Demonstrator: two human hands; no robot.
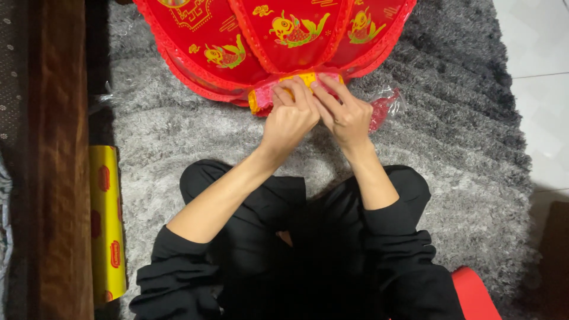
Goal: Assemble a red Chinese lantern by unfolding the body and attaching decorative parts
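Lantern rim (296,80) (seemingly pinched) under both hands

A shaggy grey rug (178,142) covers the floor, with pale tiles (539,53) showing at its right edge. On the rug lie a red lantern (267,41) and crumpled clear wrap (388,104). A yellow roll (106,225) lies along its left edge.

Looking steeply down from head height, facing forward over crossed legs onto a grey rug (178,127), close in.
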